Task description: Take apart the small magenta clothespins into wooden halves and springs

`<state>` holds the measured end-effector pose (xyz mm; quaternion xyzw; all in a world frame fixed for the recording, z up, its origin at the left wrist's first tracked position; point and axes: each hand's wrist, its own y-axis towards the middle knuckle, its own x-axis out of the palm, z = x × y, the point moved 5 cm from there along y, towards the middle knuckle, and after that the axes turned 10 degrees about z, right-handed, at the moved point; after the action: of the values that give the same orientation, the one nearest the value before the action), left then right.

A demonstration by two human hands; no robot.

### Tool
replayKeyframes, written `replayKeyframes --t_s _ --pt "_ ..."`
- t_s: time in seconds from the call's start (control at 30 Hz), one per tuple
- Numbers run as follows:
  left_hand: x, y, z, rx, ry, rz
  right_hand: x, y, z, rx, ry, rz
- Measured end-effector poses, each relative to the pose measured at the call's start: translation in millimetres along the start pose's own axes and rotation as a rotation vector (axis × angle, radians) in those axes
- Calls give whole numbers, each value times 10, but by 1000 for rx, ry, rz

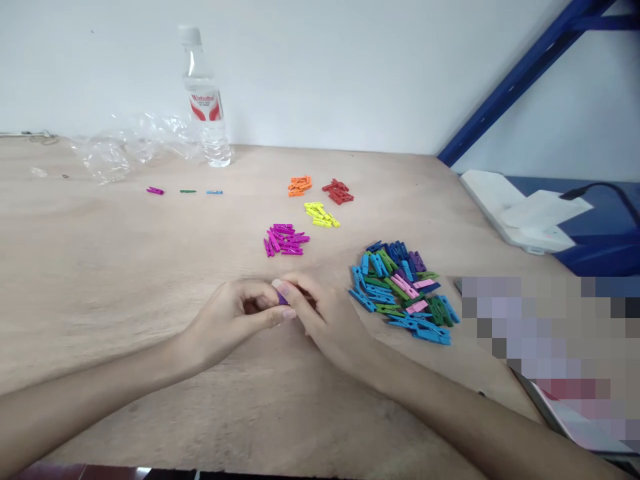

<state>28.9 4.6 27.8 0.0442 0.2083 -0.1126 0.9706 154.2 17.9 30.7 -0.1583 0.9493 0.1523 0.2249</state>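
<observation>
The left hand (pixel 225 323) and the right hand (pixel 325 313) are close together above the wood table (pixel 100 267). Their fingers are closed, pinching a small purple clothespin (pixel 283 299) between them. A big pile of mixed clothespins (pixel 400 293) lies just beside the right hand. A pink pile (pixel 285 240) sits past the hands. A water bottle (pixel 205 100) stands far back.

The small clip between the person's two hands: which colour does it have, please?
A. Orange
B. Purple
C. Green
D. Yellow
B. The part of the small clip that shows between the left hand and the right hand is purple.
</observation>
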Motion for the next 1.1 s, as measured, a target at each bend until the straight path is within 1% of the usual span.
replayKeyframes --t_s 0.07,0.13,0.17,0.23,0.37,0.47,0.53,0.63,0.77,0.87,0.97,1.1 --pt "-60 -1 -30 21 71 77 2 13 29 83 130 -64" --pt "-136 1 -39 75 188 157 -7 21 53 147 250 -108" --pt "-170 3 -35 109 257 190 -17 24 59 157 282 -116" --pt "-215 9 -12 179 393 235 -42 32 61 147 276 -109" --pt "-185 12 55 305 572 222 -86 57 44 106 208 -28" --pt "-145 10 70 338 625 210 -67 73 60 101 172 -27" --pt "-141 15 48 320 631 208 -50 82 104 111 159 -47" --pt "-156 22 7 306 593 189 -51 100 215 188 208 -62" --pt "-206 19 7 325 485 181 -98 134 302 282 342 -44" --pt "-212 17 16 291 362 119 -124 146 295 323 420 -91" --pt "-188 14 13 244 275 50 -142 145 268 327 438 -177" --pt "-161 2 -2 244 277 13 -152 146 241 289 429 -241"
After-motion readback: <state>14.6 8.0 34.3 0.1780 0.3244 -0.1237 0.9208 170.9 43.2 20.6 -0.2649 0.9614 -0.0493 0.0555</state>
